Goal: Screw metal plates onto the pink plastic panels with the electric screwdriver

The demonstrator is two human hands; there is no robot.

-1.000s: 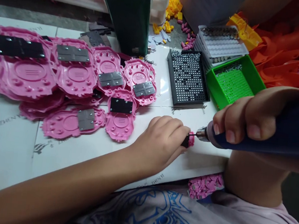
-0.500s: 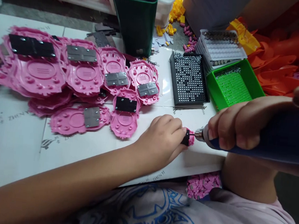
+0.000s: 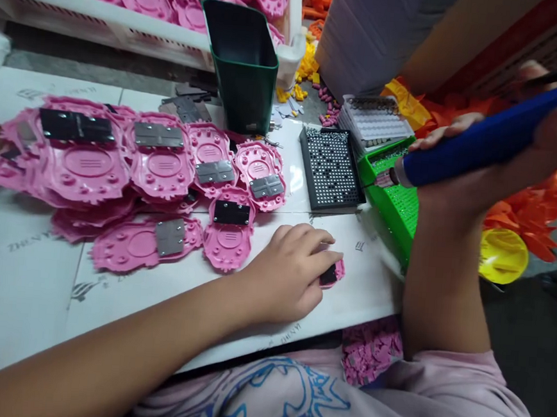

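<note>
My left hand (image 3: 292, 274) is closed over a small pink plastic part with a black plate (image 3: 332, 274), pressing it to the white tabletop. Most of that part is hidden under the fingers. Up at the right, my right hand (image 3: 493, 174) grips a blue electric screwdriver (image 3: 491, 132). Its bit points left, close to the near right corner of the black screw tray (image 3: 333, 171), above the edge of the green bin (image 3: 394, 208). Left of my left hand lies a pink shell with a black plate (image 3: 230, 230), with several similar shells (image 3: 89, 161) beyond it, screwed plates on them.
A dark green open container (image 3: 249, 97) stands behind the shells. Behind it is a white crate (image 3: 128, 33) of pink shells. Stacked white trays (image 3: 374, 123) sit beside the screw tray. Orange parts (image 3: 523, 218) and a yellow round piece (image 3: 504, 255) lie at the right.
The screwdriver has lifted off the part in my left hand and swung up and away, its bit now near the screw tray. My left hand stays on the part. The view has tilted up.
</note>
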